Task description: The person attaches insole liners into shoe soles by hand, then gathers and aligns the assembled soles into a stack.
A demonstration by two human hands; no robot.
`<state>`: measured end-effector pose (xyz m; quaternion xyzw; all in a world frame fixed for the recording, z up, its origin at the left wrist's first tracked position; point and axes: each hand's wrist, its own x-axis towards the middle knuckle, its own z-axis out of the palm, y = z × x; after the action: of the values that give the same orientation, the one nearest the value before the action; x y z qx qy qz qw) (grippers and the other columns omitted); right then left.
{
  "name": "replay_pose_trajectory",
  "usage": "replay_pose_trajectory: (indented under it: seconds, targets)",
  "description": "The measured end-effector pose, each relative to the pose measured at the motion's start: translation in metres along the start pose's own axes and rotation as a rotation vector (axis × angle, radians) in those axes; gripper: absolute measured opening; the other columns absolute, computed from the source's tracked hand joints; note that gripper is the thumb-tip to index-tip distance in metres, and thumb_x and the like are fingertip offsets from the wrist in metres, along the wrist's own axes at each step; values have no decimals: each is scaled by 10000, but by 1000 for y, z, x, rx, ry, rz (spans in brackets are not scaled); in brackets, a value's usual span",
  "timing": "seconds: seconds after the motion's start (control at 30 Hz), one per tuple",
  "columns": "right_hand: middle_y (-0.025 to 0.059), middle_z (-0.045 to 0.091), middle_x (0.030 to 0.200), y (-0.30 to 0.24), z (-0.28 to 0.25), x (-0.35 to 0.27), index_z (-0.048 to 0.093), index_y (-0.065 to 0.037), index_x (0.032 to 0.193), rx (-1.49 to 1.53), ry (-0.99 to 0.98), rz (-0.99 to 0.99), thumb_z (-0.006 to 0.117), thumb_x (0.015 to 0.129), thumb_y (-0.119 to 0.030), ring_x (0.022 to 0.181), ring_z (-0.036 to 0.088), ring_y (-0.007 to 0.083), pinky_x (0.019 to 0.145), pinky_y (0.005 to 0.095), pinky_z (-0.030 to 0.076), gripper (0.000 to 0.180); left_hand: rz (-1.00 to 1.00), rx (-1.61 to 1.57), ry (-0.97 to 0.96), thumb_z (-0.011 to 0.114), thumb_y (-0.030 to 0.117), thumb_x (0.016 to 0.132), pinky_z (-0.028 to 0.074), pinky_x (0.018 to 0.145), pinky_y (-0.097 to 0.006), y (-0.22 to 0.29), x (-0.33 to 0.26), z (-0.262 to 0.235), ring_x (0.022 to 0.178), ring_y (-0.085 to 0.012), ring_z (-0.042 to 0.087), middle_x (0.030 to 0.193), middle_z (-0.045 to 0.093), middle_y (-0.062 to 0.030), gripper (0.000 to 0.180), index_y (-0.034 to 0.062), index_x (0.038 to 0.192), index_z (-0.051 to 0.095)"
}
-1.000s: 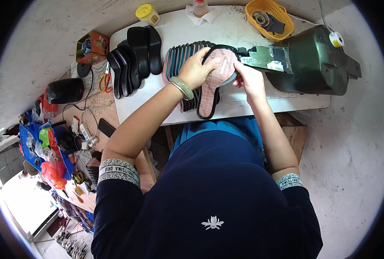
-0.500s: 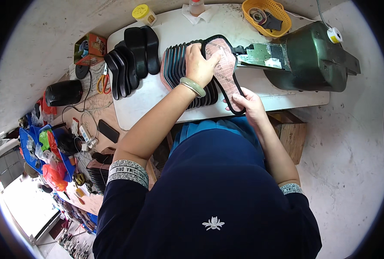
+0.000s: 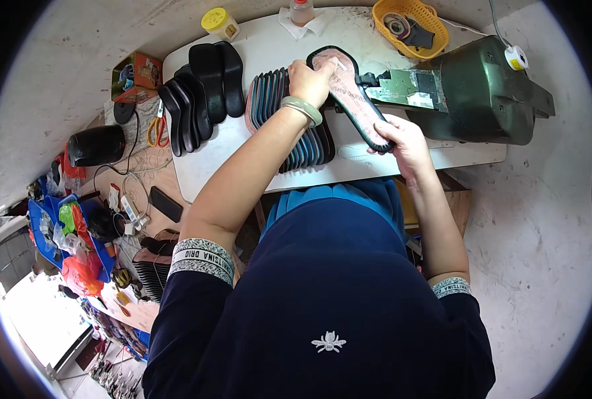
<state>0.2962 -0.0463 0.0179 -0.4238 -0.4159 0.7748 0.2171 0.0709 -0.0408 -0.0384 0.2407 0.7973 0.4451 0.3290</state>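
An insole (image 3: 349,90) with a pink underside and a black bound edge is held up over the table, close to the head of the dark green machine (image 3: 472,90). My left hand (image 3: 309,83), a pale bangle on its wrist, is closed on the insole's wide upper end, thumb on the pink face. Its lower end is pinched between the thumb and fingers of my right hand (image 3: 406,141). Under my left forearm stands a row of similar insoles (image 3: 266,100) on edge, partly covered by the arm. Several black shoe soles (image 3: 209,76) lie left of that row.
On the white table (image 3: 436,154), a yellow basket (image 3: 412,26) holds a tape roll. A yellow-lidded jar (image 3: 220,24) and a bottle (image 3: 302,12) stand at the far edge. To the left are orange-handled scissors (image 3: 156,131), a black phone (image 3: 166,203), a black speaker (image 3: 96,144) and loose cables.
My right hand has moved right and slightly up, swinging the insole's lower end the same way. The insole is more tilted now. My left hand has stayed near its upper end.
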Motion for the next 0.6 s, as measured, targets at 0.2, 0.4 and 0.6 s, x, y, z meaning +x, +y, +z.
replay_pose_trajectory:
  seconds: [0.2,0.4,0.6]
  targets:
    - [118,664,795,6,9,16,639,78,1034,-8,62,-56,630,903,-94,599,609,122,525,202,525,216,30,-134,-81,692,260,872,524,571,-263,6,21,1,670,-193,648,861,682,-196,412,-142,939,634]
    - [111,664,777,-2,41,21,634,51,954,33,100,-36,624,921,-122,591,594,97,492,187,493,176,-14,-451,-255,679,304,895,534,662,-269,3,37,-10,699,-192,640,847,673,-140,388,-76,949,625]
    - [125,687,834,14,87,25,626,25,925,37,8,-17,607,949,-167,630,625,112,508,185,495,194,23,-1069,-516,611,318,964,522,681,-265,-3,-8,-51,759,-175,632,920,658,-138,351,-17,1066,605]
